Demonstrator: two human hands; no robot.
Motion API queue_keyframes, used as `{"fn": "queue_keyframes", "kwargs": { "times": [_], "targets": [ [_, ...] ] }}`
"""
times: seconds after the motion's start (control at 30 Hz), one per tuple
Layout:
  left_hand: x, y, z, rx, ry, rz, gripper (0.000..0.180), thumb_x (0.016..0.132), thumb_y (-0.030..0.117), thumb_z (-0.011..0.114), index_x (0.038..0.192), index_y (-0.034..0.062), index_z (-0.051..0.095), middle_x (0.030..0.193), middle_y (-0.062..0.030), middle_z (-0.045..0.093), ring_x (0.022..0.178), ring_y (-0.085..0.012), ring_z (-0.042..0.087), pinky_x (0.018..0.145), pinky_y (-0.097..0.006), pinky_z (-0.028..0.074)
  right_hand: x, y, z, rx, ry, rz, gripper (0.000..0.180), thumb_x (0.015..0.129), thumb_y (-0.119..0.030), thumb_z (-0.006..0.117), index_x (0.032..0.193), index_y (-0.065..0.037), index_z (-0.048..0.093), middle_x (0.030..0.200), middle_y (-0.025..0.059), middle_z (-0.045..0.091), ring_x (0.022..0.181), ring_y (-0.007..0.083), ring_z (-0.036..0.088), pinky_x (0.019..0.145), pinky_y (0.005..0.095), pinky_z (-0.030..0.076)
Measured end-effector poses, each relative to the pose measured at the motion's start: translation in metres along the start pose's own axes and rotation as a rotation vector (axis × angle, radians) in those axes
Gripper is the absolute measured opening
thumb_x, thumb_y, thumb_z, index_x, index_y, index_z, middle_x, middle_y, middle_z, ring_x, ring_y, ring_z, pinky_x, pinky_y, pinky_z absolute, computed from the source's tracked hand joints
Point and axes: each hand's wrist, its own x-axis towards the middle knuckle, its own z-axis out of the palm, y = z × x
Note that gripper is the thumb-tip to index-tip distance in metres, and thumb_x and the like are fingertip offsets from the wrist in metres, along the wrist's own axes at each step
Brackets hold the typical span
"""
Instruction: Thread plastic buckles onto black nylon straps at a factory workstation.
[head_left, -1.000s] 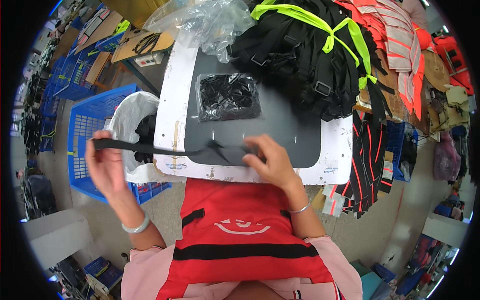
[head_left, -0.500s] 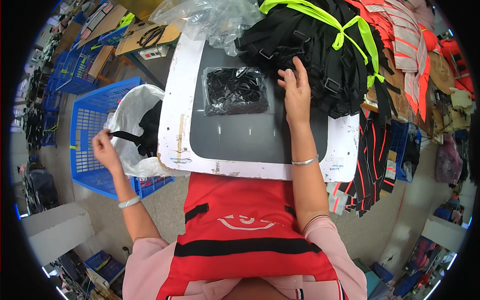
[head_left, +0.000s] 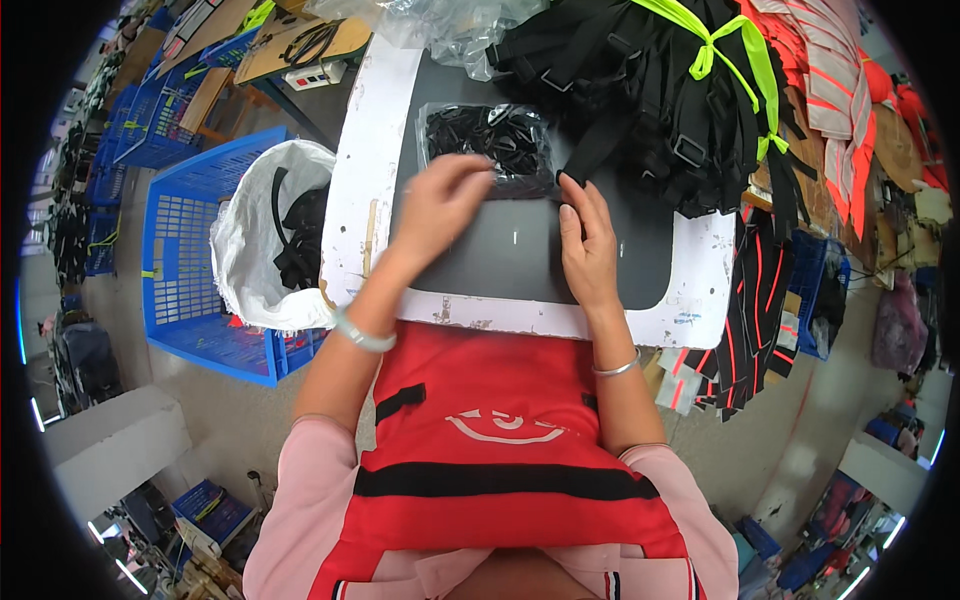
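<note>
Black flat fabric strap (head_left: 595, 148) over rounded dark-grey tabletop (head_left: 500, 265), end pinched by right hand (head_left: 589, 240), presumably for control; left hand (head_left: 440, 208), grip I can't tell, at clear plastic bag (head_left: 525, 184) of black pieces (head_left: 485, 135).

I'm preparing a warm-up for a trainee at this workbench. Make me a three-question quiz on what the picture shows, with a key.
1. Which of the person's hands is at the near end of a black strap?
2. Where does the clear bag of small black pieces lie?
a) in the white sack
b) on the dark tabletop
c) on the floor
3. Fill in the colour: the bundle of black straps is tied with a ____ band.

Key:
1. The right hand
2. b
3. Yellow-green
</note>
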Motion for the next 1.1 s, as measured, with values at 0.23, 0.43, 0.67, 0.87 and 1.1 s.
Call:
{"fn": "queue_keyframes", "kwargs": {
  "times": [0.23,0.43,0.67,0.87,1.1],
  "targets": [
    [0.044,0.030,0.076,0.180,-0.274,-0.132,0.032,0.077,0.025,0.065,0.094,-0.0008,0.062,0.088,-0.0138,0.065,0.077,-0.0273,0.063,0.068,-0.034,0.049,0.000,-0.004,-0.010,0.048,0.019,0.042,0.029,0.086,-0.007,0.051,0.114,-0.002,0.057,0.127,0.0175,0.049,0.115,0.0345,0.049,0.095,0.0377,0.041],
    [0.018,0.023,0.063,-0.220,-0.218,-0.175,0.011,0.081,0.008,0.059,0.086,0.0011,0.052,0.078,-0.0035,0.061,0.072,-0.0120,0.061,0.065,-0.025,0.047,-0.007,0.017,-0.021,-0.146,0.070,0.043,0.022,0.091,-0.016,0.054,0.105,0.000,0.061,0.115,0.0134,0.057,0.081,0.0137,0.059,0.071,0.0230,0.045],
    [-0.074,0.018,0.022,-0.671,-0.327,-0.460,0.013,0.086,-0.001,0.054,0.098,0.0014,0.047,0.091,-0.0042,0.055,0.078,-0.0109,0.060,0.065,-0.022,0.048,0.000,-0.025,-0.007,1.196,-0.271,0.560,0.035,0.097,-0.025,0.046,0.119,0.001,0.050,0.102,0.0123,0.062,0.094,0.0209,0.061,0.084,0.0329,0.048],
    [-0.115,-0.021,-0.068,-1.082,0.191,-0.508,0.017,0.085,0.002,0.057,0.101,0.0047,0.053,0.089,-0.0090,0.061,0.075,-0.0147,0.059,0.064,-0.025,0.048,0.016,-0.067,-0.038,1.576,-0.189,0.307,0.026,0.097,-0.025,0.044,0.107,-0.003,0.054,0.091,0.0132,0.062,0.094,0.0307,0.061,0.088,0.0432,0.046],
    [-0.097,-0.046,-0.116,-1.595,0.520,-0.275,0.013,0.093,0.010,0.051,0.099,-0.0006,0.056,0.096,-0.0106,0.061,0.095,-0.0204,0.057,0.092,-0.037,0.044,0.016,-0.058,-0.086,1.617,0.206,0.239,0.025,0.099,-0.031,0.040,0.097,-0.010,0.052,0.075,-0.0001,0.046,0.073,0.0160,0.045,0.080,0.0351,0.042]
  ]
}}
